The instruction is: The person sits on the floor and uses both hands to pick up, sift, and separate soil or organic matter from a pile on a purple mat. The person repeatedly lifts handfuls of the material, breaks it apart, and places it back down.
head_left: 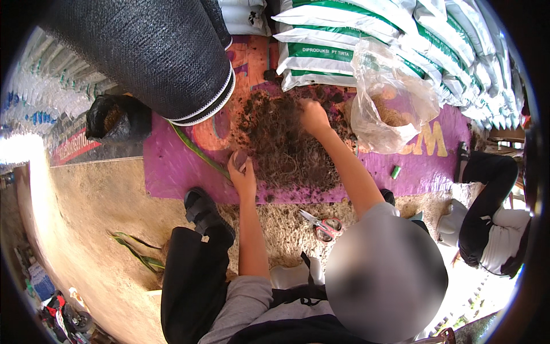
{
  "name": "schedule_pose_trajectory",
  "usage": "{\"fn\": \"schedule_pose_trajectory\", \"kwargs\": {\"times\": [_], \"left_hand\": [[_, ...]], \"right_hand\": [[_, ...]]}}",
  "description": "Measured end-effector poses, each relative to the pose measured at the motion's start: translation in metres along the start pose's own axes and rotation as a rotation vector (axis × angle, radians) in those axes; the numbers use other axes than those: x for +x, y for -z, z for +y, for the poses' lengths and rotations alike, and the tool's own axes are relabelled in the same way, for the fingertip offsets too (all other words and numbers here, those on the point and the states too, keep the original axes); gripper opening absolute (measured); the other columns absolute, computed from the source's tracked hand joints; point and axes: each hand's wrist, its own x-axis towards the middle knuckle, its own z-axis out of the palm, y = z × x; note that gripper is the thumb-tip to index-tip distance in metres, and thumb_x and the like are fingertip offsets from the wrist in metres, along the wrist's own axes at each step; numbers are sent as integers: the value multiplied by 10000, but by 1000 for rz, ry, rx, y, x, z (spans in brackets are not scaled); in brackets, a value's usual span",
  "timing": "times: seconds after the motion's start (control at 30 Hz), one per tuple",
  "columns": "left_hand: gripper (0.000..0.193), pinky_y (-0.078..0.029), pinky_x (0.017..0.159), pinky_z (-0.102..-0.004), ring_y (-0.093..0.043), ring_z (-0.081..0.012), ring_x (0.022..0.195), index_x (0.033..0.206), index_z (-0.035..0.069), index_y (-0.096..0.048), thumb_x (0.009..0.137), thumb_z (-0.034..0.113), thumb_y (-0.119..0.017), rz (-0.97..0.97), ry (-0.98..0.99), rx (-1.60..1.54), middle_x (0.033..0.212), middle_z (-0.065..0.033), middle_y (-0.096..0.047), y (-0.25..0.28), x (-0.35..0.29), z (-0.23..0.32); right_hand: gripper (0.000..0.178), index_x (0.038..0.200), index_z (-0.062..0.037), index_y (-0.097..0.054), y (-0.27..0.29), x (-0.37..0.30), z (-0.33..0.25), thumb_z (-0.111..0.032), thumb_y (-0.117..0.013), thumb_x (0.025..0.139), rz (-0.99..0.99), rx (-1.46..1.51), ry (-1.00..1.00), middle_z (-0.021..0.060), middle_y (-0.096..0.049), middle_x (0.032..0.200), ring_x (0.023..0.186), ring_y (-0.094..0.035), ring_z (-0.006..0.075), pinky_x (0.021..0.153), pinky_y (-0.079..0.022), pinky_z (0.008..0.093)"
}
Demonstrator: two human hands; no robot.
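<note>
A heap of dark soil with stringy roots point(286, 146) is spread over the purple and orange sheet. My right hand point(315, 118) rests at the heap's upper part, fingers curled down into the soil; whatever they hold is hidden. At the heap's left edge, my left hand point(243, 175) is closed round a small brownish, rounded thing point(239, 159) whose kind I cannot make out. A long green leaf with pale edges point(200, 152) runs diagonally over the sheet and reaches my left hand; whether I grip it too is unclear.
Red-handled scissors point(326, 228) lie before me. A clear plastic bag point(384, 109) stands right of the soil, near a small green cylinder point(396, 171). Behind are stacked white-green sacks point(321, 51), a black mesh roll point(154, 57) and a black bag point(117, 117). Another person point(490, 200) sits right.
</note>
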Motion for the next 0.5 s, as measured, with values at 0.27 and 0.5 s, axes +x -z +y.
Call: {"fn": "schedule_pose_trajectory", "kwargs": {"times": [0.27,0.5], "left_hand": [[408,-442,649,-234,-552,-131,833,1213,4,-390,852,125,-536,78,2,-117,1195,-90,-442,-2,-1,6],[373,-425,626,-241,-530,-143,842,1200,22,-408,863,134,-521,60,1,-143,1176,-77,-462,3,3,1]], "right_hand": [[348,1037,12,-559,-15,-13,-63,-14,-583,690,-288,370,293,196,-605,877,837,-597,323,704,-492,383],[371,1101,20,-531,-70,-19,-88,13,-566,731,-558,-139,27,192,-547,1057,972,-543,320,784,-503,381]]}}
